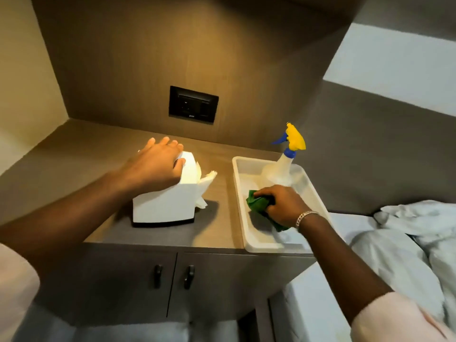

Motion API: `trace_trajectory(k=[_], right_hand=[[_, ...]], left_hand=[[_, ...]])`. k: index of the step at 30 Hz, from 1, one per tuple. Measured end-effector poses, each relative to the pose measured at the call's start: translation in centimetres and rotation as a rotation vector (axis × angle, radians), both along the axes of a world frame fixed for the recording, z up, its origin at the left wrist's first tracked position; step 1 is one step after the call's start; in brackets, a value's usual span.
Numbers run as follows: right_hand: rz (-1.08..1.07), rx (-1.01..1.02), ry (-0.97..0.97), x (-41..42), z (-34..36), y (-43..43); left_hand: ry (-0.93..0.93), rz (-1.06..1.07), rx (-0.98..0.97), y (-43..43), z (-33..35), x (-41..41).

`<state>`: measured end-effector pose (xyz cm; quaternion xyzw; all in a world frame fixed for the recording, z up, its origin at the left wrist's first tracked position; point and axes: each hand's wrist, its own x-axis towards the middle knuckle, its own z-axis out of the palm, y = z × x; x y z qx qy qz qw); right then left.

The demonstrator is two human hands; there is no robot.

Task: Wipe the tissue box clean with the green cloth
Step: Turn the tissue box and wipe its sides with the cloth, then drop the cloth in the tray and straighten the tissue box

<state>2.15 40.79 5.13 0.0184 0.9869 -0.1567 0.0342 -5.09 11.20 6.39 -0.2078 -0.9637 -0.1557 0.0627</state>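
A white tissue box with a dark base lies tipped on the wooden counter, tissues sticking out of its right end. My left hand rests on top of the box, fingers curled over its far edge. To the right, my right hand is closed around the crumpled green cloth inside a white plastic tray. Part of the cloth is hidden under my fingers and wrist.
A clear spray bottle with a yellow and blue trigger head stands at the back of the tray. A black wall socket sits above the counter. Cabinet doors lie below, and a bed with rumpled white linen at right.
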Motion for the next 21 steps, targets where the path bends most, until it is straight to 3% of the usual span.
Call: trace_trajectory(k=[5,11,14,16,18,19,21], right_hand=[[0.119,0.227,-0.368,-1.3,-6.0,1.3],[0.139,0.217,-0.469,-0.9,-6.6,0.9],[0.155,0.107,-0.498,-1.9,-3.3,1.2],[0.088,-0.007,-0.203,-3.1,-0.8,0.3],[0.069,-0.232,0.104,-4.8,1.5,-2.9],[0.091,-0.368,0.104,-5.7,2.6,-5.2],[0.132,-0.623,-0.076,-6.9,3.7,-9.9]], left_hand=[[0.025,0.083,0.086,0.3,-0.6,1.0],[0.211,0.104,0.311,0.5,-0.3,2.9],[0.347,0.185,0.646,0.9,0.1,6.5],[0.368,0.325,0.842,2.0,-1.3,10.0],[0.231,0.434,1.06,4.0,-2.6,13.2],[0.113,0.487,1.182,5.2,-2.9,14.2],[-0.114,0.58,1.392,7.4,-3.0,15.3]])
